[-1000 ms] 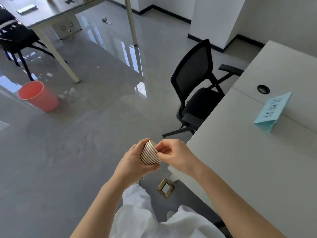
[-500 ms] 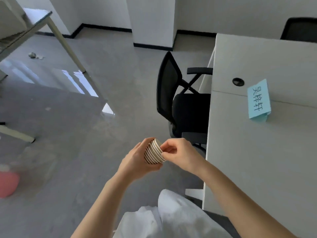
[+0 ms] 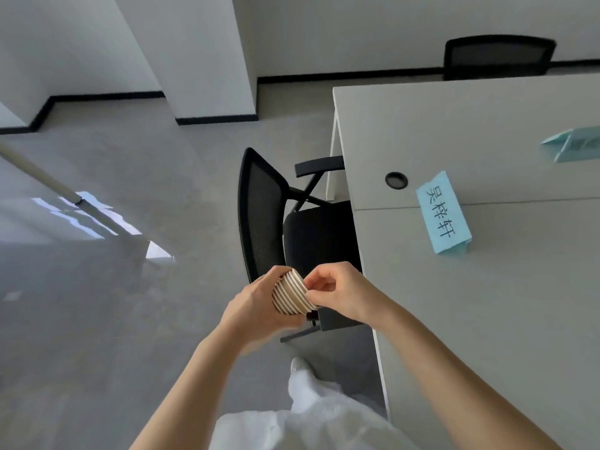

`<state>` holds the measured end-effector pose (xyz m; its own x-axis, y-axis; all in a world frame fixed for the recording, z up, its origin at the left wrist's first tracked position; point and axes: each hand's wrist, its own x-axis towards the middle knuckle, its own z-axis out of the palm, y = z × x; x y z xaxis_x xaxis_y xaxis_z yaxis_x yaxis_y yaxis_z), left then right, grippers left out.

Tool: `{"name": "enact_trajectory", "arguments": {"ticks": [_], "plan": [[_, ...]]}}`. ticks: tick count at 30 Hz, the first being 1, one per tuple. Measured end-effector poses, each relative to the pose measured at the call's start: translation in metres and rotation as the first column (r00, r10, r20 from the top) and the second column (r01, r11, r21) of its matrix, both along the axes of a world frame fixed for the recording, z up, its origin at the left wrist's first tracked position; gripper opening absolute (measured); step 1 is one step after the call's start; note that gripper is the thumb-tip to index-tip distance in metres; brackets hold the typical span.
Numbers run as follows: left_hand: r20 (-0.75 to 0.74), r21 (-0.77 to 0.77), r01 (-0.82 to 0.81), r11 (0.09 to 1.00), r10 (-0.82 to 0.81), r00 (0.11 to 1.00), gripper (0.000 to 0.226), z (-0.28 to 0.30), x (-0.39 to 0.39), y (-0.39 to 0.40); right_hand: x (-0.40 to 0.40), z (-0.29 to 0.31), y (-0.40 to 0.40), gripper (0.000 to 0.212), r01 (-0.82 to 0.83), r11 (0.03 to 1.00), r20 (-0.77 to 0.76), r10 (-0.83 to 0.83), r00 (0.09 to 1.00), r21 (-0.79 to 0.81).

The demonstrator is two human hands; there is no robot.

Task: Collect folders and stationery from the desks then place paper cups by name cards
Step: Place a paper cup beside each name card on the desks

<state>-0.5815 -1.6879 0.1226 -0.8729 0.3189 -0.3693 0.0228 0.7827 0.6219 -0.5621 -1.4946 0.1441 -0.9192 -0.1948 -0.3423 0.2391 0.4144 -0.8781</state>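
Cup-placing step: left hand [image 3: 256,306] wraps the stack of paper cups [image 3: 290,296] near the table [image 3: 487,319] edge, right hand [image 3: 337,292] pinching top rim; next, prob. separate one, set by blue name card [image 3: 443,216].

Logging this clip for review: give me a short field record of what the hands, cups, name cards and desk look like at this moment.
left hand: left hand grips the stack of paper cups from the side
right hand: right hand pinches the stack's end cup at its rim
cups: nested, tilted, held in the air beside the desk, none set down yet
near name card: blue name card on the desk, handwriting facing up
far name card: second blue card, cut by the right edge
chair: black chair at the desk's left edge
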Motion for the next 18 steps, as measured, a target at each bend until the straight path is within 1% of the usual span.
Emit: {"name": "enact_trajectory", "arguments": {"ticks": [2, 5, 9, 12, 15, 17, 18], "plan": [[-0.012, -0.015, 0.018, 1.0, -0.018, 1.0, 0.073, -0.001, -0.021, 0.009, -0.02, 0.0, 0.01, 0.013, 0.023, 0.999, 0.054, -0.022, 0.998, -0.028], [-0.035, 0.012, 0.044, 0.999, -0.044, 0.998, 0.074, -0.004, -0.049, 0.021, -0.047, 0.0, 0.024, 0.013, 0.059, 0.996, 0.115, -0.051, 0.992, -0.067], [-0.04, 0.038, 0.086, 0.996, -0.084, 0.996, 0.076, -0.01, -0.076, 0.027, -0.068, -0.001, 0.036, 0.012, 0.135, 0.988, 0.069, -0.13, 0.989, -0.075], [-0.06, 0.06, 0.114, 0.992, -0.11, 0.992, 0.077, -0.014, -0.09, 0.03, -0.08, -0.001, 0.048, 0.011, 0.195, 0.976, 0.08, -0.187, 0.979, -0.098], [-0.074, 0.071, 0.124, 0.99, -0.119, 0.99, 0.078, -0.018, -0.1, 0.031, -0.087, -0.007, 0.065, 0.013, 0.343, 0.936, 0.076, -0.337, 0.938, -0.083], [-0.08, 0.061, 0.101, 0.993, -0.096, 0.992, 0.078, -0.021, -0.104, 0.03, -0.09, -0.016, 0.082, 0.015, 0.475, 0.88, 0.078, -0.471, 0.878, -0.032], [-0.082, 0.055, 0.087, 0.995, -0.083, 0.993, 0.078, -0.022, -0.106, 0.03, -0.09, -0.023, 0.09, 0.016, 0.538, 0.843, 0.065, -0.538, 0.84, 0.02]]}}
